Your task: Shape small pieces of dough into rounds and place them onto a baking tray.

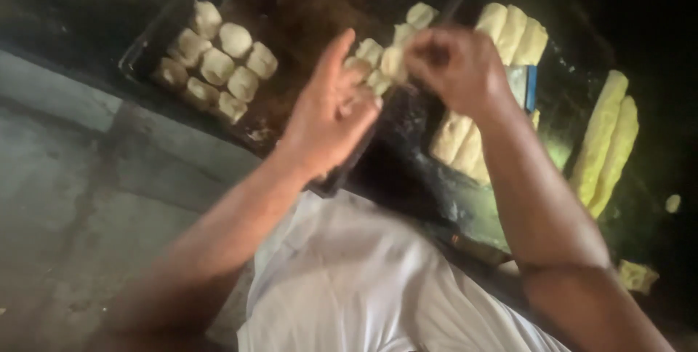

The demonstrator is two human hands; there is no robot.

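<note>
My left hand (331,108) hovers over the near edge of a dark baking tray (291,10), fingers spread, touching small pale dough pieces (367,57). A little to its right, my right hand (454,65) pinches a small lump of dough (395,62) between its fingertips just above the tray's right side. A cluster of several round dough pieces (218,61) lies in the tray's left part. The picture is blurred by motion.
Long dough rolls (607,141) lie on the dark worktop at the right, more (512,32) behind my right hand and some (458,145) below it. A blue-edged scraper (525,84) lies among them. A grey floor (65,199) shows at the left, my white garment (349,286) below.
</note>
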